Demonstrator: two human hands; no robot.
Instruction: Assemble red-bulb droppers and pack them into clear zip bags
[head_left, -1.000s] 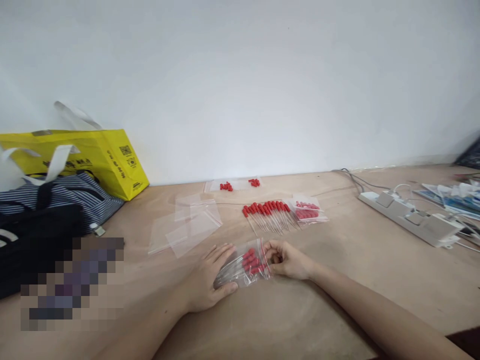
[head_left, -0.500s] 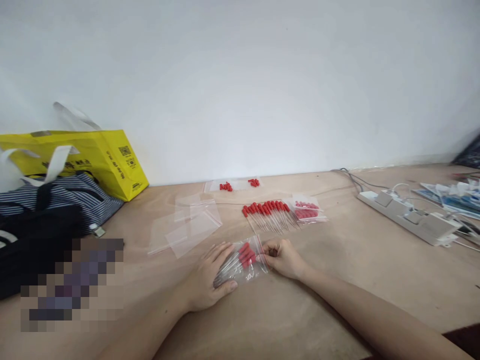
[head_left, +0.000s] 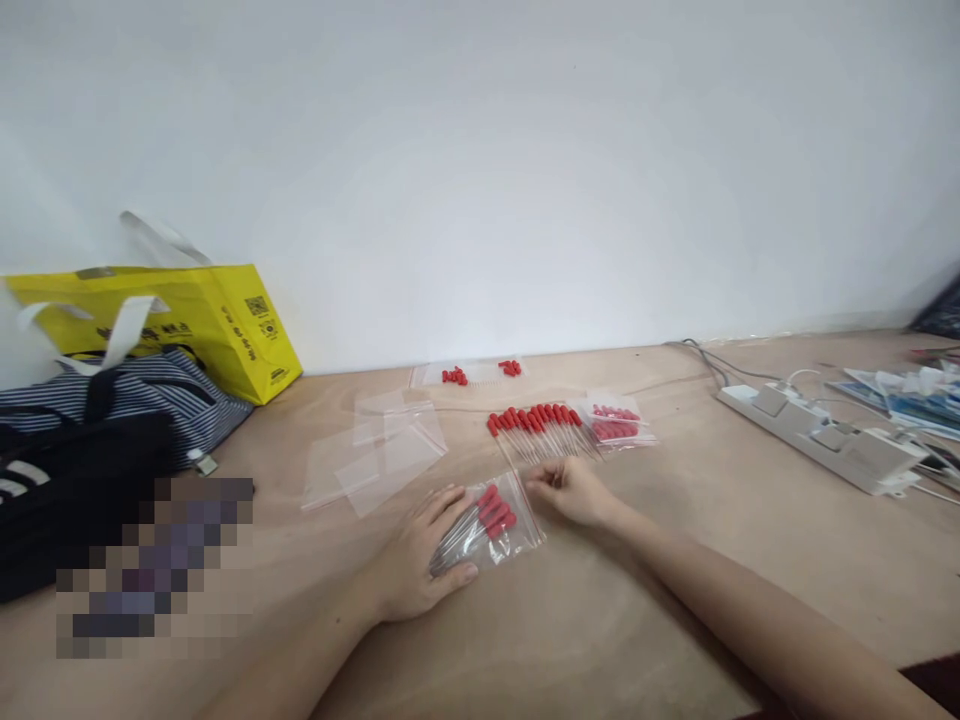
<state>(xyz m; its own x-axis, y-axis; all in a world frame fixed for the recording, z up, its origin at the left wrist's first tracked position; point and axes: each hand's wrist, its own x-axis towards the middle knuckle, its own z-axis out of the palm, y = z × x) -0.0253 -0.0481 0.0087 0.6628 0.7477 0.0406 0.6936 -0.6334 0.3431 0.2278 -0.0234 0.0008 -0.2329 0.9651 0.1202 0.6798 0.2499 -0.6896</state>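
Observation:
A clear zip bag (head_left: 529, 520) lies on the table with several glass droppers (head_left: 496, 512) inside, their red rubber bulbs toward the zip end. My left hand (head_left: 427, 550) rests around the bag's other end, thumb along the near side and fingers along the far side, holding it against the table. My right hand (head_left: 566, 488) is closed in a pinch close to the far corner of the zip edge. Whether bag film is between its fingertips is hidden. Beyond that hand, a row of loose droppers (head_left: 536, 420) lies with red bulbs facing the wall.
Flat clear bags (head_left: 397, 455) overlap at left. Bagged red bulbs (head_left: 616, 425) lie right of the droppers, and small red bulbs (head_left: 454, 376) near the wall. A white power strip (head_left: 821, 435) with cables sits at right; a yellow bag (head_left: 247, 330) and striped bag (head_left: 214, 405) stand at left.
My right hand has shifted up along the zip edge to its far corner, uncovering more of that edge. My left hand stays on the bag. The whole view has shifted slightly.

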